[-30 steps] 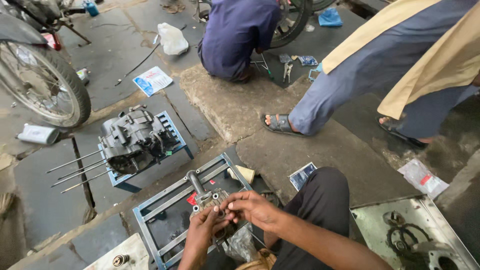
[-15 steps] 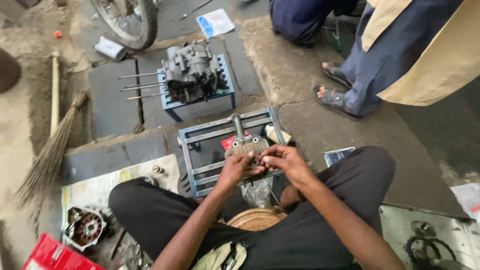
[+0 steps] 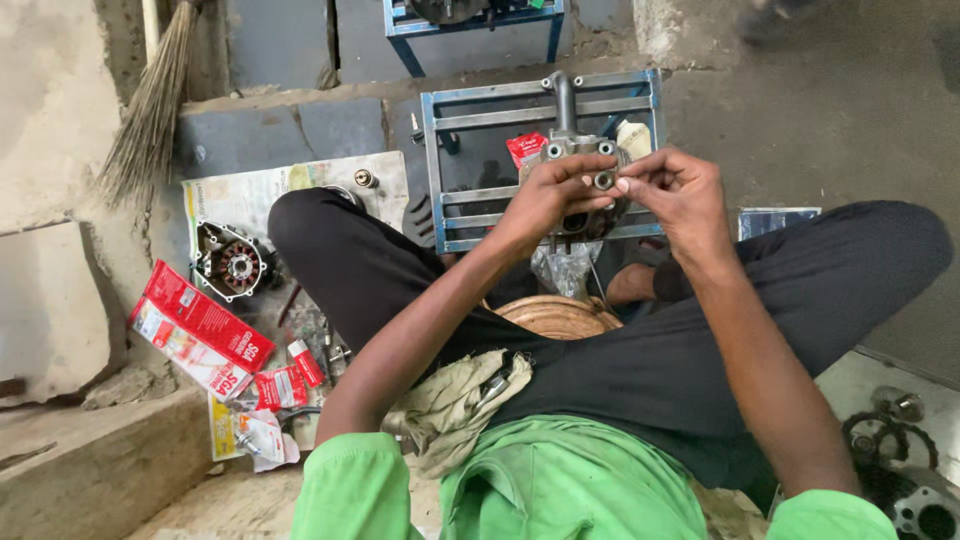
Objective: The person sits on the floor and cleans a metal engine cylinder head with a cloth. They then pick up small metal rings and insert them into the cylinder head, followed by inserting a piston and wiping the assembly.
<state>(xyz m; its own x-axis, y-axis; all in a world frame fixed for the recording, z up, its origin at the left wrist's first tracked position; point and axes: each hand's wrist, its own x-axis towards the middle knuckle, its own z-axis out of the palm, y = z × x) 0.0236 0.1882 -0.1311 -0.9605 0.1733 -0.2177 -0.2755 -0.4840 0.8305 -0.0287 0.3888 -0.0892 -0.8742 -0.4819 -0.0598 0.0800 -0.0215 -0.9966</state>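
Gripping a grey cast-metal engine part (image 3: 578, 185) above the blue steel frame stand (image 3: 445, 150), the left hand (image 3: 548, 195) and right hand (image 3: 672, 190) pinch fingers around a small ring (image 3: 604, 180); a slip could drop it through the stand's gaps.

Two long rectangular cartons (image 3: 200, 328), red with white panels, lie side by side at the left of the view on the ground, below the round engine cover (image 3: 232, 264). Just right of and below them lie a small red-and-white tube (image 3: 306, 362) and crumpled red-and-white wrappers (image 3: 262, 418), resting on a sheet of newspaper (image 3: 262, 192). A small red sachet (image 3: 525, 148) lies within the blue metal frame (image 3: 432, 160), beside the grey metal part, and a flat blue-edged printed packet (image 3: 775, 219) lies on the ground to the right, partly hidden by the dark trouser leg.
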